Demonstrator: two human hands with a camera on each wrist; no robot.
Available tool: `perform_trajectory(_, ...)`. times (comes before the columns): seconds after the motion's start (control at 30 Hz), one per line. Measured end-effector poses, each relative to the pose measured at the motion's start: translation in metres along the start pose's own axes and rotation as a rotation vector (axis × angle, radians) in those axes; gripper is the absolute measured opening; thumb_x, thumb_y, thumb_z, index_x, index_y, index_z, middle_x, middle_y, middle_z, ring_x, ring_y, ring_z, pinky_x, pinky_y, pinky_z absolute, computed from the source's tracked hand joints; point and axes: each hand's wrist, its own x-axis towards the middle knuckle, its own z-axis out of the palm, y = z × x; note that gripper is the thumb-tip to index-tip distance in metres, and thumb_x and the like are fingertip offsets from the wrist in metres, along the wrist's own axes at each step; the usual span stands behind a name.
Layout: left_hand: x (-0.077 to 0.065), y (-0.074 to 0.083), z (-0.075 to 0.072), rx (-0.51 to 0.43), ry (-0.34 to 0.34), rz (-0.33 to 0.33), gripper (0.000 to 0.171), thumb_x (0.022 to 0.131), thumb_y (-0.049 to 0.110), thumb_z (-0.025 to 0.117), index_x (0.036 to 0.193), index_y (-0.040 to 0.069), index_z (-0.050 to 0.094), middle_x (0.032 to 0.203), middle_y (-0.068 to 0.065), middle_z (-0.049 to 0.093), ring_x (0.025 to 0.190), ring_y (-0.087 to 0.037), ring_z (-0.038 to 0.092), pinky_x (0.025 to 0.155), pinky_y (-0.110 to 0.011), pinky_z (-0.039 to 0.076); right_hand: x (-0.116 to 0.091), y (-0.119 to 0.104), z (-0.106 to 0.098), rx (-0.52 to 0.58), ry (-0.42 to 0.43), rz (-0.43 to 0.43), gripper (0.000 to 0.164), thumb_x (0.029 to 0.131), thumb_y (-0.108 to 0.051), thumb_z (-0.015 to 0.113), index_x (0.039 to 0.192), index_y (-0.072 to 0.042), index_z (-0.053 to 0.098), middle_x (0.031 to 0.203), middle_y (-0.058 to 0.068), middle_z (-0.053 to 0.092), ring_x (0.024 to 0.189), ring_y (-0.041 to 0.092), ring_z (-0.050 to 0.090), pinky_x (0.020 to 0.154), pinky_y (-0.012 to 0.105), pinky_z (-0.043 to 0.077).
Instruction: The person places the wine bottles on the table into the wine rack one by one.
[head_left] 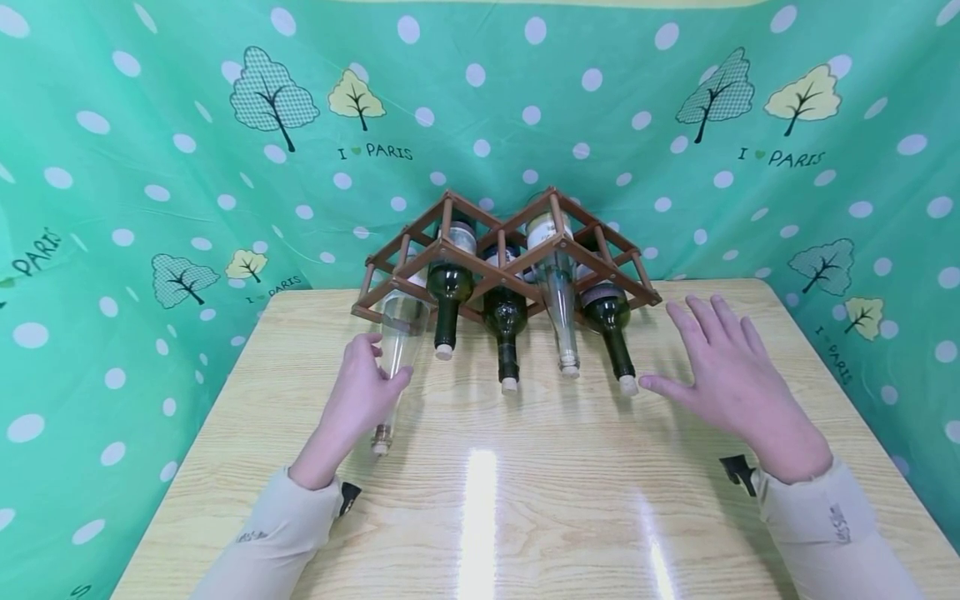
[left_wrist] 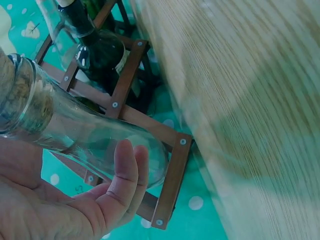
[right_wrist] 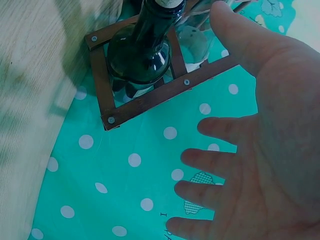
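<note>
A brown wooden wine rack (head_left: 501,271) with a zigzag top holds several corked bottles, necks toward me. At its left end a clear glass bottle (head_left: 405,321) juts farther out than the others. My left hand (head_left: 358,387) is beside this bottle's neck, thumb crossing in front of it, fingers loosely bent; firm contact cannot be made out. In the left wrist view, the fingertips (left_wrist: 125,157) overlap the clear bottle. To the right of the rack, my right hand (head_left: 723,375) is spread and holds nothing. Its thumb is close to the cork of a dark green bottle (head_left: 609,317).
Two more dark green bottles (head_left: 450,287) (head_left: 506,315) and another clear bottle (head_left: 558,292) lie in the rack's middle. Underneath is a light wood-grain table (head_left: 570,500). A green dotted cloth (head_left: 510,92) hangs behind and at both sides.
</note>
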Motion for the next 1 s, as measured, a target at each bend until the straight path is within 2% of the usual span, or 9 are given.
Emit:
perform_trajectory(0.43, 0.006, 0.001, 0.004, -0.032, -0.011, -0.013, 0.077, 0.099, 0.023, 0.073, 0.155, -0.008, 0.030, 0.136, -0.026, 0.045, 0.093, -0.029, 0.061, 0.067, -0.038, 0.058, 0.001, 0.000, 0.000, -0.006, -0.020, 0.011, 0.115, 0.089, -0.074, 0.070, 0.167, -0.002, 0.024, 0.168, 0.032, 0.022, 0.154, 0.059, 0.012, 0.118, 0.080, 0.011)
perform_trajectory(0.67, 0.011, 0.001, 0.006, -0.026, -0.003, -0.001, 0.076, 0.100, 0.024, 0.073, 0.154, -0.008, 0.031, 0.135, -0.027, 0.045, 0.093, -0.030, 0.061, 0.068, -0.037, 0.057, 0.001, 0.000, 0.000, -0.004, -0.023, 0.015, 0.115, 0.090, -0.075, 0.069, 0.167, -0.002, 0.024, 0.168, 0.033, 0.022, 0.154, 0.059, 0.012, 0.118, 0.079, 0.011)
perform_trajectory(1.0, 0.018, 0.002, 0.008, -0.013, 0.008, -0.018, 0.077, 0.100, 0.026, 0.074, 0.153, -0.009, 0.032, 0.135, -0.027, 0.046, 0.096, -0.031, 0.061, 0.072, -0.040, 0.056, 0.001, 0.000, 0.000, -0.002, -0.035, 0.021, 0.117, 0.089, -0.076, 0.068, 0.167, -0.003, 0.022, 0.168, 0.033, 0.020, 0.155, 0.058, 0.010, 0.119, 0.079, 0.009)
